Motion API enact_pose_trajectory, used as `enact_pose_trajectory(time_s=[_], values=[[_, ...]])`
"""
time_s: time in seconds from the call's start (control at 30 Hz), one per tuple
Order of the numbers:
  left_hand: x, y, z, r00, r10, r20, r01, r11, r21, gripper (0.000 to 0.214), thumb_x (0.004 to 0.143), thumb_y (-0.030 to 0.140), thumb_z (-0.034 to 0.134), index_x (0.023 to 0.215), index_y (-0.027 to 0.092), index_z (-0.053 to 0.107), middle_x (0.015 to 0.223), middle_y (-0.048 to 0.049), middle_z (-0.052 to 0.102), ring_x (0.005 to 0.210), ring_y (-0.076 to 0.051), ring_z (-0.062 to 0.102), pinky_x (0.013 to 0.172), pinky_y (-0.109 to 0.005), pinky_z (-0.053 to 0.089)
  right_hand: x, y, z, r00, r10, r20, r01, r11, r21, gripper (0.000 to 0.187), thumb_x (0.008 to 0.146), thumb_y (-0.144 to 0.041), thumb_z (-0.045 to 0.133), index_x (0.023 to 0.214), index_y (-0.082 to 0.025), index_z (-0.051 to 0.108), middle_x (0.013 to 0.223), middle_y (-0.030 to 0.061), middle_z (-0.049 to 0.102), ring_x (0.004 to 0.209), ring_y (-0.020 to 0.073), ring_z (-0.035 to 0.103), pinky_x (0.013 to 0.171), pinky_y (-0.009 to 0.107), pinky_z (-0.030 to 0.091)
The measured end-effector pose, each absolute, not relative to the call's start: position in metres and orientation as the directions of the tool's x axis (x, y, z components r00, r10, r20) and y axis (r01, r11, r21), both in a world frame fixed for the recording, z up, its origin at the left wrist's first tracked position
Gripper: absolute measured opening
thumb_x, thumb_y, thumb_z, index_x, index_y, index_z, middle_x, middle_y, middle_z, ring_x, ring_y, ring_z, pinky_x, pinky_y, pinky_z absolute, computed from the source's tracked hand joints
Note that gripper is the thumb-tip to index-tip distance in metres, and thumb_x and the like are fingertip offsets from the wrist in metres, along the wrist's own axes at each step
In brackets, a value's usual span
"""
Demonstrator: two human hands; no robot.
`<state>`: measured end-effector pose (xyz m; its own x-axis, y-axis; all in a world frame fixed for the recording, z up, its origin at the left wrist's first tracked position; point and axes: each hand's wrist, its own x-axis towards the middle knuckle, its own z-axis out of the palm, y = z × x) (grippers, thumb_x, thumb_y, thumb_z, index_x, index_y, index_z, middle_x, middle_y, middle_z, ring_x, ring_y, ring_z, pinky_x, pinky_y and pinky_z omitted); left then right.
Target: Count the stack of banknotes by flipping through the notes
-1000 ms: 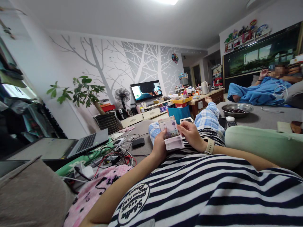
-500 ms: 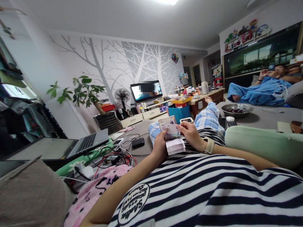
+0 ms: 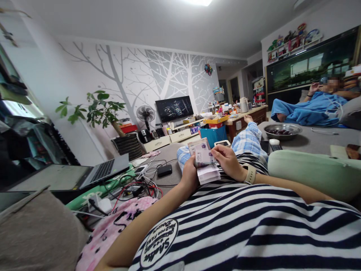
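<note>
A stack of banknotes, purple-grey with a 5 printed on the upper ones, is held above my lap. My left hand is closed on the stack's left side, its thumb partly hidden by the front note. With thumb and fingers, my right hand pinches the right edge of the front banknote. Paler ends of notes hang folded down below the stack. A watch with a light strap sits on my right wrist.
At left lie an open laptop, tangled cables and a black box. To the right are a green cushion, a remote and a metal bowl of dark round fruit. Another person lies under a blue blanket.
The front banknote has shifted and now covers my left thumb and more of the stack. My hands stay in nearly the same place. The television picture has turned dark.
</note>
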<state>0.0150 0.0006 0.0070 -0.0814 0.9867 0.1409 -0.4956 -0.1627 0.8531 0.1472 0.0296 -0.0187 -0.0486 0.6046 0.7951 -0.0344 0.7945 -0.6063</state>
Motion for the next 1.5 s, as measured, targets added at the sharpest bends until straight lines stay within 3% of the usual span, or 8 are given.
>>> enact_pose_trajectory(time_s=[0.27, 0.7, 1.07, 1.5], values=[[0.018, -0.009, 0.016, -0.127, 0.985, 0.120, -0.511, -0.169, 0.843, 0.020, 0.074, 0.014, 0.056, 0.091, 0.015, 0.068, 0.074, -0.0043, 0.072, 0.077, -0.021, 0.067, 0.073, -0.029, 0.052, 0.147, 0.026, -0.017, -0.060, 0.574, 0.816, -0.032, 0.816, -0.577, 0.026, 0.087, -0.042, 0.056, 0.077, -0.018, 0.060, 0.068, -0.0006, 0.055, 0.060, 0.0119, 0.046, 0.054, 0.024, 0.036], [0.016, -0.004, 0.010, -0.130, 0.980, 0.150, -0.477, -0.194, 0.857, 0.013, 0.072, 0.018, 0.057, 0.078, 0.012, 0.068, 0.065, -0.0043, 0.069, 0.079, -0.023, 0.067, 0.076, -0.031, 0.052, 0.147, 0.028, -0.018, -0.076, 0.590, 0.804, -0.075, 0.801, -0.594, 0.027, 0.087, -0.042, 0.056, 0.077, -0.017, 0.059, 0.068, -0.0007, 0.054, 0.059, 0.0106, 0.045, 0.051, 0.024, 0.034], [0.016, -0.017, 0.014, -0.174, 0.967, 0.188, -0.384, -0.243, 0.891, 0.015, 0.066, 0.004, 0.057, 0.073, 0.013, 0.067, 0.066, -0.0033, 0.070, 0.081, -0.022, 0.066, 0.079, -0.028, 0.049, 0.146, 0.029, -0.020, -0.077, 0.613, 0.787, -0.080, 0.783, -0.617, 0.030, 0.086, -0.046, 0.056, 0.077, -0.018, 0.059, 0.067, -0.0004, 0.053, 0.059, 0.0112, 0.045, 0.049, 0.023, 0.033], [0.017, -0.010, 0.012, -0.088, 0.973, 0.215, -0.415, -0.232, 0.880, 0.016, 0.068, 0.013, 0.057, 0.080, 0.012, 0.068, 0.068, -0.0052, 0.071, 0.084, -0.025, 0.066, 0.078, -0.032, 0.051, 0.146, 0.030, -0.021, -0.082, 0.605, 0.792, -0.084, 0.788, -0.610, 0.027, 0.088, -0.043, 0.055, 0.079, -0.018, 0.059, 0.064, -0.0018, 0.049, 0.054, 0.0098, 0.039, 0.047, 0.023, 0.029]])
